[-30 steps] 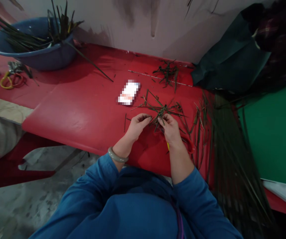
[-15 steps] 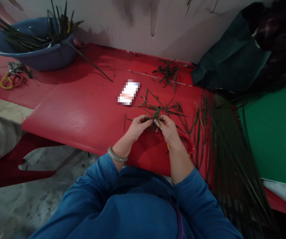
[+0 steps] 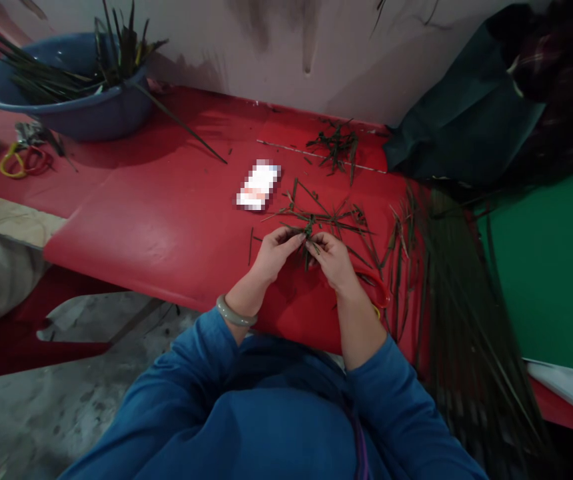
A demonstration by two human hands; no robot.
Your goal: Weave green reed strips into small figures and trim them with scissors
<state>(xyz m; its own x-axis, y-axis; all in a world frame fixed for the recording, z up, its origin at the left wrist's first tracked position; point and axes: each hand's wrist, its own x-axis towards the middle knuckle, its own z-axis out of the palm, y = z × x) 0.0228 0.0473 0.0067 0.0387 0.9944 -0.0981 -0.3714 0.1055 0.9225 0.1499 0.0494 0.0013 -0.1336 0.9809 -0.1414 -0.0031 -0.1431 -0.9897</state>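
Note:
Over the red table (image 3: 156, 220) my left hand (image 3: 275, 253) and my right hand (image 3: 334, 261) meet fingertip to fingertip. Both pinch a small knot of dark green leaf strips (image 3: 308, 235) held between them, just above the tabletop. Thin ends of the strips stick out above and below my fingers. A pale bangle (image 3: 235, 313) sits on my left wrist. Loose cut leaf scraps (image 3: 331, 217) lie on the table just beyond my hands. Red-handled scissors (image 3: 374, 290) lie partly under my right wrist.
A blue basin (image 3: 71, 100) full of long leaves stands at the far left, with more scissors (image 3: 19, 160) beside it. A white packet (image 3: 259, 185) lies mid-table. A bundle of long leaves (image 3: 446, 287) runs down the right side, next to a green board (image 3: 546, 273) and a dark bag (image 3: 461, 113).
My two hands have drawn closer together, and the right hand has shifted slightly left and up with the leaf knot. Everything else on the table stays put.

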